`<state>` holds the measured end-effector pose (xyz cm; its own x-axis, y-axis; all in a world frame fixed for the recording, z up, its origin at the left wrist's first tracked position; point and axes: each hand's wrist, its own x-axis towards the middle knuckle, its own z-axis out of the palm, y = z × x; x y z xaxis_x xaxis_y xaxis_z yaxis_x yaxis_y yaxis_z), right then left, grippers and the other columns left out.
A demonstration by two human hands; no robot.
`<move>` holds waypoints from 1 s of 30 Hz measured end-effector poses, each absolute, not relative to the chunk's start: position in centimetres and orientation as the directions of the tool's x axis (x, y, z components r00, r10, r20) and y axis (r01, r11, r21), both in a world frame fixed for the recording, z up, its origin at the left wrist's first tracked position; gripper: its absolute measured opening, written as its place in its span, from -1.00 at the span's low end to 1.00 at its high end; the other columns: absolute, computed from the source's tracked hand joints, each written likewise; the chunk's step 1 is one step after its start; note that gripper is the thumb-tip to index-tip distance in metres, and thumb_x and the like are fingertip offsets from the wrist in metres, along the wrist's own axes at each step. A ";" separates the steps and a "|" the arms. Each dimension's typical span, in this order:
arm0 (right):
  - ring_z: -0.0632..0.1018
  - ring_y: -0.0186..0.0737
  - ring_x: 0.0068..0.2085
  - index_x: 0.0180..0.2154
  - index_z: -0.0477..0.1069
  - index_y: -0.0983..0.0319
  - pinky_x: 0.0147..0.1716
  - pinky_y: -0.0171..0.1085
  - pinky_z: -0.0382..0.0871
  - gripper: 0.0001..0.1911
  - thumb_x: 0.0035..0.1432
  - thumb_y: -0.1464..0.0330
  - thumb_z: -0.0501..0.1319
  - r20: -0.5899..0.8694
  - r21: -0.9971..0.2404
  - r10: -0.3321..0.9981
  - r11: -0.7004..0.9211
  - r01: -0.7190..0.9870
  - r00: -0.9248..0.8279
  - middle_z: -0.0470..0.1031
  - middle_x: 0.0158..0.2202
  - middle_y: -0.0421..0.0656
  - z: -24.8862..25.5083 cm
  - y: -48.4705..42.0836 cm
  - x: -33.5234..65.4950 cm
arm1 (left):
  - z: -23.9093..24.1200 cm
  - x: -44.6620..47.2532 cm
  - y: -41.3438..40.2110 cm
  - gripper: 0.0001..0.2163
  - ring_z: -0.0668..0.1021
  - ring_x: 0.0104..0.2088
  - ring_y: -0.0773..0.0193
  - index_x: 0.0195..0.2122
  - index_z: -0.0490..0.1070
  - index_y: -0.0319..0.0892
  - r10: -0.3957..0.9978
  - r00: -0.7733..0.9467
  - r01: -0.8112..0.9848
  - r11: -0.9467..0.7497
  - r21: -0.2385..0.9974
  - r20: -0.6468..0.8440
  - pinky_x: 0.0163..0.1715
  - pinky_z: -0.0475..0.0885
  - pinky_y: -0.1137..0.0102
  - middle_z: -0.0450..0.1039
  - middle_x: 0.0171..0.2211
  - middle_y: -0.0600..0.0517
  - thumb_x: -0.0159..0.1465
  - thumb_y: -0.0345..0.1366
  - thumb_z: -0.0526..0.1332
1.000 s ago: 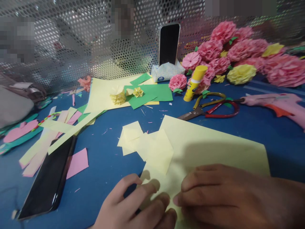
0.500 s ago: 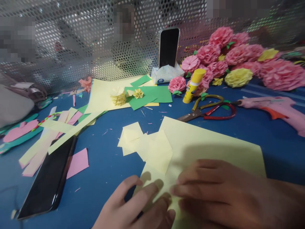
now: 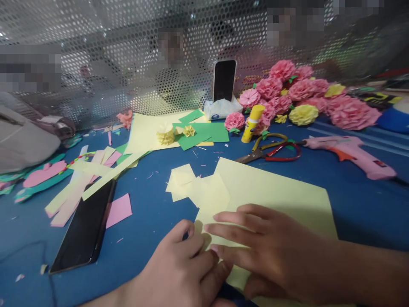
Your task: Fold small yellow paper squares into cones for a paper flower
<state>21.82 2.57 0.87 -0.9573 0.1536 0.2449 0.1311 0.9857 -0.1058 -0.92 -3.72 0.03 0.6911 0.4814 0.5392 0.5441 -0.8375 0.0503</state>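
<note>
A large sheet of pale yellow paper (image 3: 271,187) lies on the blue table, its lower part under both hands. At its left edge is my left hand (image 3: 185,264), fingers curled in and meeting the thumb. Whatever is between them is hidden. My right hand (image 3: 262,247) is laid over the sheet with its fingers stretched out to the left, their tips reaching the left hand's fingers. Several small pale yellow paper pieces (image 3: 182,181) overlap the sheet's upper left corner.
Scissors (image 3: 277,151), a pink glue gun (image 3: 354,155) and a yellow glue stick (image 3: 253,123) sit beyond the sheet. Pink paper flowers (image 3: 287,89) pile up at back right. On the left are a black phone (image 3: 84,230) and paper strips (image 3: 76,183). A perforated metal panel (image 3: 128,72) stands behind.
The camera view has shifted. My right hand's bent fingers have straightened and reached left to my left hand. My left hand's spread fingers have curled in.
</note>
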 end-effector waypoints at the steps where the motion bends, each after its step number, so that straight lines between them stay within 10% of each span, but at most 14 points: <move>1: 0.38 -0.06 0.23 0.12 0.43 0.20 0.05 -0.07 0.34 -0.54 0.44 0.07 0.00 0.243 -0.089 0.168 0.985 0.151 -0.955 0.41 0.23 -0.11 1.1 2.4 22.1 | 0.0 -1.0 -3.8 -0.57 0.51 -0.44 0.24 -0.22 0.53 -0.27 0.480 0.695 0.539 -0.841 0.054 0.535 -0.30 0.25 0.25 0.48 -0.53 0.07 0.52 -0.13 -0.05; 12: 0.45 -0.06 0.13 -0.04 0.53 0.21 0.04 -0.08 0.35 -0.68 0.46 0.29 0.02 0.293 -0.060 0.303 0.952 0.299 -0.907 0.51 0.08 -0.08 2.2 1.1 25.5 | 0.5 -0.5 -4.6 -0.87 0.43 -0.37 0.24 -0.19 0.49 -0.14 0.638 0.591 0.625 -0.749 0.221 0.493 -0.31 0.19 0.29 0.43 -0.39 0.07 0.40 -0.23 0.21; 18: 0.42 -0.09 -0.16 -0.19 0.50 0.25 -0.19 -0.14 0.28 -0.70 0.23 0.14 0.33 0.273 -0.126 0.302 0.953 0.277 -0.913 0.49 -0.17 -0.06 2.5 2.3 23.5 | 0.2 0.3 -4.0 -0.66 0.49 -0.26 0.21 -0.17 0.40 -0.14 0.841 0.473 0.710 -0.541 0.451 0.264 -0.27 0.29 0.31 0.44 -0.26 0.08 0.18 -0.08 0.43; 23: 0.35 -0.21 -0.33 -0.34 0.51 0.22 -0.35 -0.21 0.11 -0.73 0.39 0.36 0.11 0.350 -0.097 0.240 0.971 0.219 -0.906 0.47 -0.38 -0.15 2.4 3.0 22.4 | 0.4 0.5 -4.0 -0.73 0.51 -0.30 0.30 -0.23 0.41 -0.10 0.849 0.414 0.715 -0.527 0.459 0.329 -0.29 0.32 0.37 0.45 -0.32 0.17 0.14 -0.27 0.47; 30: 0.46 -0.36 -0.51 -0.30 0.56 0.25 -0.47 -0.36 0.23 -0.72 0.35 0.25 0.16 0.129 -0.724 0.585 0.608 0.327 -0.801 0.55 -0.50 -0.21 3.4 2.7 22.2 | 1.0 -0.5 -4.1 -0.86 0.48 -0.39 0.35 -0.38 0.40 -0.13 0.737 0.386 0.703 -0.624 0.341 0.555 -0.23 0.24 0.33 0.47 -0.44 0.17 0.31 -0.48 0.23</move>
